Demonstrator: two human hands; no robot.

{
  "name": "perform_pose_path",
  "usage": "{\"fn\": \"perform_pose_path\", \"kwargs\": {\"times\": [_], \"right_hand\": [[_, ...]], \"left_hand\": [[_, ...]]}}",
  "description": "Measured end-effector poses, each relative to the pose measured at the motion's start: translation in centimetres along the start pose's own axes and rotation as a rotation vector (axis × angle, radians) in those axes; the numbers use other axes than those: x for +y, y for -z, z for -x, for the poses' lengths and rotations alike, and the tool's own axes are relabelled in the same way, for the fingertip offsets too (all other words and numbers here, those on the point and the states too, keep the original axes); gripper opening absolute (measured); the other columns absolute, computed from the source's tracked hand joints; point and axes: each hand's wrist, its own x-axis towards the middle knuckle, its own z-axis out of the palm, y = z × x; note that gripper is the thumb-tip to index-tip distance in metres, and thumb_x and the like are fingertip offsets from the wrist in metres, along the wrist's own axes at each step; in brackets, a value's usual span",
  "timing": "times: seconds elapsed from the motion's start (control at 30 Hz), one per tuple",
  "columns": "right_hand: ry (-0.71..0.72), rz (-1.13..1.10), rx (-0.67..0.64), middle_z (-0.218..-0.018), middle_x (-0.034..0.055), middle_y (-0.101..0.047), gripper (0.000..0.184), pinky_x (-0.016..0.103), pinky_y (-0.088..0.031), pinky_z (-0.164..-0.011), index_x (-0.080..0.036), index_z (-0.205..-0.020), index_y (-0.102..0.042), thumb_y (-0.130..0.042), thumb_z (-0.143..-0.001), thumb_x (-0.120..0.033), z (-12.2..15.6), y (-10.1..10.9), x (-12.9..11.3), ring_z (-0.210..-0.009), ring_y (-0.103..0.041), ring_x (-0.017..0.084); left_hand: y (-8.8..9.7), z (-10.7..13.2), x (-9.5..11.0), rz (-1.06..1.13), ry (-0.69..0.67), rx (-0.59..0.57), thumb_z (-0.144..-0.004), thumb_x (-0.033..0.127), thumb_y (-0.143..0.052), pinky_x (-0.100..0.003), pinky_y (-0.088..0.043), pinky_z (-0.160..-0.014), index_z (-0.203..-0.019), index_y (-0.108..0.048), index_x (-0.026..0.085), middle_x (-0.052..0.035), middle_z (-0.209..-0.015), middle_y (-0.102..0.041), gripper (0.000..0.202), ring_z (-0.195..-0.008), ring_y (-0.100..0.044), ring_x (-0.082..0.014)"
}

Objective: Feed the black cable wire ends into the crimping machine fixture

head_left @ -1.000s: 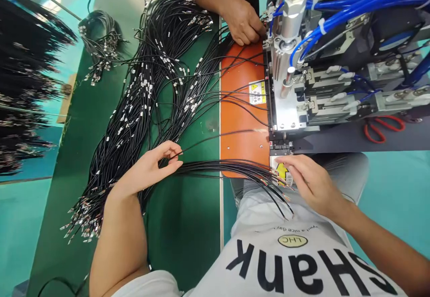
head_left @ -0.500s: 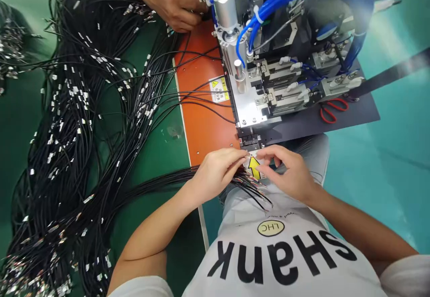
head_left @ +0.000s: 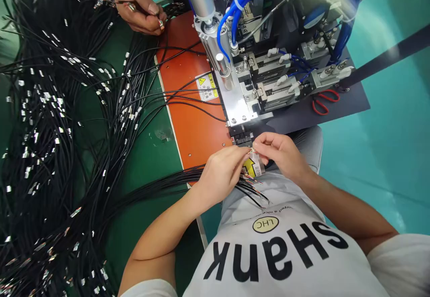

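My left hand (head_left: 221,171) is closed in a pinch on a black cable, whose thin coloured wire ends (head_left: 252,151) stick out past the fingertips. My right hand (head_left: 280,153) pinches those wire ends from the other side, thumb against forefinger. Under the left hand runs a bundle of black cables (head_left: 161,181), with stripped coloured tips fanning out over my lap. Just beyond my fingertips is the black clamp block (head_left: 241,136) at the machine's near end. A plate with a yellow arrow (head_left: 249,167) shows below the hands.
A pneumatic machine (head_left: 240,104) with blue hoses stands ahead on an orange plate (head_left: 188,131). Red-handled scissors (head_left: 325,101) lie on its dark base. Heaps of black cables (head_left: 43,109) cover the green table (head_left: 157,149) at left. A co-worker's hand (head_left: 137,8) holds a cable end.
My right hand has closed from a looser, spread pose onto the wire ends at my left fingertips. The co-worker's hand has drawn away from the machine with a cable end. The view has shifted slightly.
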Motion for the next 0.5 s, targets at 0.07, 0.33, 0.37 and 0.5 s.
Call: {"fn": "perform_pose_path", "kwargs": {"times": [0.07,0.33,0.37,0.5], "right_hand": [[0.002,-0.07,0.05,-0.066,-0.0037,-0.056,0.022,0.023,-0.039,-0.051,-0.018,-0.081,-0.063,-0.066,-0.091,-0.038,-0.14,0.45,0.19,-0.052,-0.047,0.007],[-0.023,-0.19,-0.05,-0.063,-0.005,-0.054,0.019,0.021,-0.039,-0.051,-0.018,-0.081,-0.064,-0.072,-0.088,-0.034,-0.38,0.32,0.09,-0.053,-0.046,0.007],[-0.032,-0.197,-0.06,-0.062,-0.0051,-0.053,0.019,0.021,-0.038,-0.051,-0.018,-0.08,-0.064,-0.072,-0.087,-0.033,-0.43,0.29,0.14,-0.052,-0.045,0.006],[-0.068,-0.138,-0.059,-0.062,-0.0054,-0.054,0.02,0.021,-0.034,-0.047,-0.018,-0.08,-0.065,-0.078,-0.081,-0.033,-0.34,-0.17,0.63,-0.05,-0.044,0.006]], "left_hand": [[0.01,-0.12,-0.13,0.124,0.057,0.006,-0.1,0.022,-0.048,-0.024,-0.046,-0.069,-0.114,-0.064,0.017,-0.0031,-0.086,-0.067,0.021,-0.072,-0.057,-0.0113],[0.02,-0.27,-0.23,0.191,0.129,0.081,-0.097,0.023,-0.056,-0.023,-0.046,-0.069,-0.107,-0.068,0.02,0.0,-0.081,-0.07,0.016,-0.069,-0.06,-0.0097],[-0.05,-0.26,-0.24,0.189,0.134,0.092,-0.097,0.023,-0.056,-0.023,-0.047,-0.069,-0.106,-0.069,0.019,0.0,-0.081,-0.07,0.016,-0.069,-0.06,-0.0097],[-0.39,-0.17,-0.26,0.198,0.151,0.139,-0.095,0.022,-0.058,-0.023,-0.049,-0.071,-0.106,-0.069,0.02,-0.0007,-0.086,-0.072,0.016,-0.071,-0.062,-0.0099]]}}
